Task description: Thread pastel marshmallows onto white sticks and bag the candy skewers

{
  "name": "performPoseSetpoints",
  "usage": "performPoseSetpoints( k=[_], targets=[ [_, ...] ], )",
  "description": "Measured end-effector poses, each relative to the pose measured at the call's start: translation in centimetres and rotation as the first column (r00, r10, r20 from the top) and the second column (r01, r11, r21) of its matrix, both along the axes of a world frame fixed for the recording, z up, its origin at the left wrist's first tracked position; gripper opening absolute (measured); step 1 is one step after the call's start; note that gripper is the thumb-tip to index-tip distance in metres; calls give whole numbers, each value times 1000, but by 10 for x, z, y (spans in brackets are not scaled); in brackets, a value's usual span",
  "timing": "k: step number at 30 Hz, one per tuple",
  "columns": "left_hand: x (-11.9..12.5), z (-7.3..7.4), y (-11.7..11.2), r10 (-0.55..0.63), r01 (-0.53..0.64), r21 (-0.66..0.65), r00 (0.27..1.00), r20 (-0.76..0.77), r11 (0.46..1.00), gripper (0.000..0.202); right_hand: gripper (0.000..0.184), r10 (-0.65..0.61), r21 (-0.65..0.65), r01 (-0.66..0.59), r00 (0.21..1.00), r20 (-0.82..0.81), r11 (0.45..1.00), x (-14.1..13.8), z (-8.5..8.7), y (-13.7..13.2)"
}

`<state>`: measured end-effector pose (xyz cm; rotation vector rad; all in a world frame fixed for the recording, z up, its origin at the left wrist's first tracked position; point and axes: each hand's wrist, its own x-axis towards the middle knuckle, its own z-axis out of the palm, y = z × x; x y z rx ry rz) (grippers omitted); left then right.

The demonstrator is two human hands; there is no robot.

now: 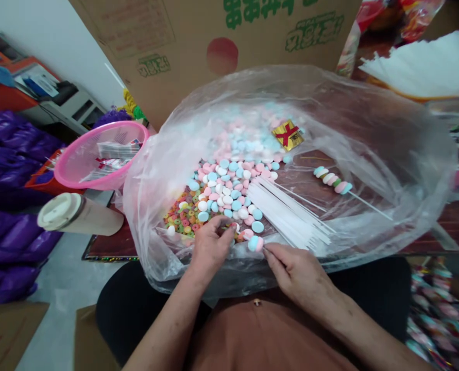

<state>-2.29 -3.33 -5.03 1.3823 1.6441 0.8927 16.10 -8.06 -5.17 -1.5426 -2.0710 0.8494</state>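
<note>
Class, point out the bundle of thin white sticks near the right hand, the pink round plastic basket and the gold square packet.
Bundle of thin white sticks (286, 215): head view, its middle.
Pink round plastic basket (83, 184): head view, near rim.
Gold square packet (288, 135): head view, its middle.

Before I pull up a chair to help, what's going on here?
A seated person's right hand pinches one end of a short row of pastel candies; the left hand is near the other end, its hold unclear. Loose candies, small coloured rings and white sticks lie beyond, amid clear plastic. One stick bearing candies lies to the right.
</note>
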Motion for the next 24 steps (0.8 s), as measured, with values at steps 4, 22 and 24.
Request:
performPoseSetpoints(
  k=[4,22,24],
  targets=[
    [0,2,-4,57,-41,-71,971,232,997,9,26,28,20,-29,997,72,999,-13,7,5],
    [12,9,-20,235,-216,-93,874,426,972,16,25,-37,106,25,992,120,994,-20,9,6],
    [19,10,-24,304,-232,-199,785,540,952,17,25,-49,119,34,991,126,992,-19,7,5]
  ],
)
